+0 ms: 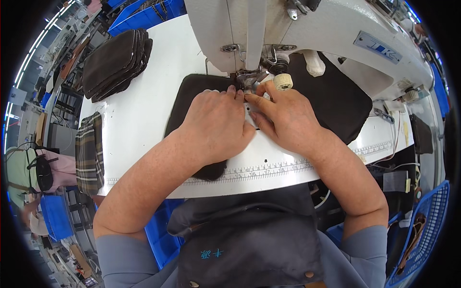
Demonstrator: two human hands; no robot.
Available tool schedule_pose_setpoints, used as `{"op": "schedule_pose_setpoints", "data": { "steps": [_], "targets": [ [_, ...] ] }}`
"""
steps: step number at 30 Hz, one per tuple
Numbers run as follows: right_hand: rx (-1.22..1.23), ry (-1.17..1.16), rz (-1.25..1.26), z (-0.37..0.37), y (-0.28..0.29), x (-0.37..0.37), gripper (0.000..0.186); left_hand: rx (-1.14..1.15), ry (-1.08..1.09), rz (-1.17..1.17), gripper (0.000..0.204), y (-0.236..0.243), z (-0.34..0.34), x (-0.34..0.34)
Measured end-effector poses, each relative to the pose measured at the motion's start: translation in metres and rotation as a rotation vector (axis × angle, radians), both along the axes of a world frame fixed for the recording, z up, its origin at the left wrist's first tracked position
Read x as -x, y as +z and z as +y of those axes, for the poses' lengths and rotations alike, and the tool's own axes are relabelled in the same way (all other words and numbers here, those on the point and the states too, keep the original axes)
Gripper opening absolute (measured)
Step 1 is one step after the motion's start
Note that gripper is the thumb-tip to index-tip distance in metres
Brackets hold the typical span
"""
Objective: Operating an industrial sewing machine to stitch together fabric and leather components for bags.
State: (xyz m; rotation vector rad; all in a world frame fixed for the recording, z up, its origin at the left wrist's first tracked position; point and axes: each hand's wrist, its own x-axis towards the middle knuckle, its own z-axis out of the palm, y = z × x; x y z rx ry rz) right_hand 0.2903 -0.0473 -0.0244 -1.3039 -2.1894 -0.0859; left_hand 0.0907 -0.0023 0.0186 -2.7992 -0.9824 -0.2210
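In the head view, a dark fabric piece, judged soft, light and best pinned near the seam, is pressed flat on the white table beneath the sewing machine by the left hand and right hand, neither clenched.

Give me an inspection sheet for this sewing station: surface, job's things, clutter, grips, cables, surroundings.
Surface: white sewing table with a printed ruler along its front edge.
Job's things: dark fabric piece lying flat under the sewing machine, fed to the presser foot.
Clutter: stack of dark fabric pieces at far left; plaid cloth hanging over the left edge.
Grips: left hand pressed flat on the fabric, fingertips at the foot; right hand beside it, fingers pinching at the foot. Neither closed around anything.
Cables: thin wires at the table's right end.
Surroundings: blue crates behind, blue basket at right, another person's sleeve at lower left.
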Motion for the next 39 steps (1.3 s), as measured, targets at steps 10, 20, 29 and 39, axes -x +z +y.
{"op": "schedule_pose_setpoints", "data": {
  "steps": [10,20,29,39],
  "targets": [
    [-0.025,0.044,0.042,-0.002,0.001,0.000,0.027,-0.030,-0.135,-0.304,0.037,-0.030,0.018,0.029],
    [-0.017,0.204,0.059,-0.012,0.007,-0.002,0.023,0.377,0.083,-0.700,0.044,-0.045,0.010,0.027],
    [-0.011,0.189,-0.138,-0.028,0.019,0.002,0.030,0.316,-0.177,-0.211,0.056,-0.027,-0.017,0.048],
    [0.002,0.187,-0.170,-0.041,0.023,0.005,0.029,0.344,-0.153,-0.237,0.051,-0.027,-0.012,0.049]
  ]
}}
